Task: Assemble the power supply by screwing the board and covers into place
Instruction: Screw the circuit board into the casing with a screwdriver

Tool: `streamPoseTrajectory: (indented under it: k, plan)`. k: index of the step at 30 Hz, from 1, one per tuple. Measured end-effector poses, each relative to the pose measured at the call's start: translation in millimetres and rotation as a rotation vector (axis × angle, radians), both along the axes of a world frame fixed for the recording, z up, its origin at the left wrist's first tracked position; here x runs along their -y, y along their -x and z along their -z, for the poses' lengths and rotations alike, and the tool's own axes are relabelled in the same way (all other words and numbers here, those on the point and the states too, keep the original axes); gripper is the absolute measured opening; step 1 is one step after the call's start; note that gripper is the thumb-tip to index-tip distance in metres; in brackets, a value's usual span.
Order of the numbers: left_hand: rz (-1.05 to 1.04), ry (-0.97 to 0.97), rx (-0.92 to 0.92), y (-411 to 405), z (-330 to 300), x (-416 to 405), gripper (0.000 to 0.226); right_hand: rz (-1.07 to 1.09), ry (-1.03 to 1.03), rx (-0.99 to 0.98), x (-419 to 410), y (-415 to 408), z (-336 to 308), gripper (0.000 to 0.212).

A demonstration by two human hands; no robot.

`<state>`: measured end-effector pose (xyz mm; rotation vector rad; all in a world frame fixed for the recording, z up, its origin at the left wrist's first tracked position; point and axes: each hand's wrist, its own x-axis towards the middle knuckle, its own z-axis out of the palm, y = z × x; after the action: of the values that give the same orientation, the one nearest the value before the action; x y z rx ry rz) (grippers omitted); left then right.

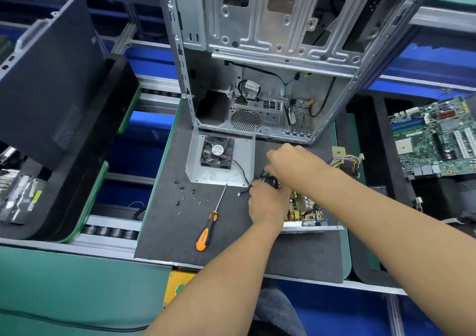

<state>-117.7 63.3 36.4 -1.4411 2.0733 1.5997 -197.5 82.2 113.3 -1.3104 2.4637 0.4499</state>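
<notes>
Here, both hands over power supply board (302, 210) in its metal tray (311, 228) on dark mat (180, 232). Left hand (268, 203) curled round black part at board's far end; exact grip hidden. Right hand (291, 164) just beyond left, fingers bent down onto same spot; whether it pinches anything, cannot tell. Fan cover (221, 163) just left of hands, fan cable running toward left hand. Screwdriver (210, 222) and loose screws (186, 195) lie left of left hand. Wire bundle (346, 163) right of right hand.

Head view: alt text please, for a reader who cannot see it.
Both hands, left and right, work on a power supply board on a dark mat. An orange-handled screwdriver, loose screws and a fan cover lie left.
</notes>
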Motion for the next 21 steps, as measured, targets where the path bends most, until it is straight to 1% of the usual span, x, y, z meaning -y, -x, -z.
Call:
streamPoseTrajectory:
  k: [2,4,6,8,10,13,16,18,21]
  plan:
    - [-0.018,-0.005,-0.013,-0.8,0.2,-0.7,0.049,0.067,0.049,0.093,-2.9,-0.1,-3.8,0.017]
    - [-0.032,-0.008,-0.019,-0.9,0.0,-1.2,0.052,0.068,0.051,0.115,-4.1,2.7,-8.2,0.023]
    - [-0.033,-0.008,-0.018,-0.9,0.1,-1.3,0.055,0.015,0.007,0.078,-0.6,4.0,-12.8,0.021]
    - [-0.028,-0.003,-0.018,-1.0,0.0,-0.7,0.055,-0.027,-0.056,0.029,7.1,1.9,-17.6,0.005]
    - [-0.012,0.001,-0.016,-2.2,0.2,-0.4,0.052,-0.035,-0.063,0.024,13.3,-2.4,-20.6,0.017]
    - [0.004,-0.006,-0.025,-5.3,0.6,1.8,0.042,-0.013,-0.049,0.031,19.2,-10.1,-18.4,0.011]
    - [0.016,-0.002,-0.032,-6.8,0.9,3.5,0.043,0.009,-0.009,0.065,22.1,-11.5,-17.1,0.017]
    - [0.02,0.01,-0.026,-7.1,0.6,3.4,0.049,-0.005,-0.017,0.064,25.6,-8.3,-17.9,0.015]
    - [0.021,0.025,-0.024,-7.0,2.5,3.0,0.05,-0.03,-0.017,-0.014,30.3,-5.4,-18.6,0.005]
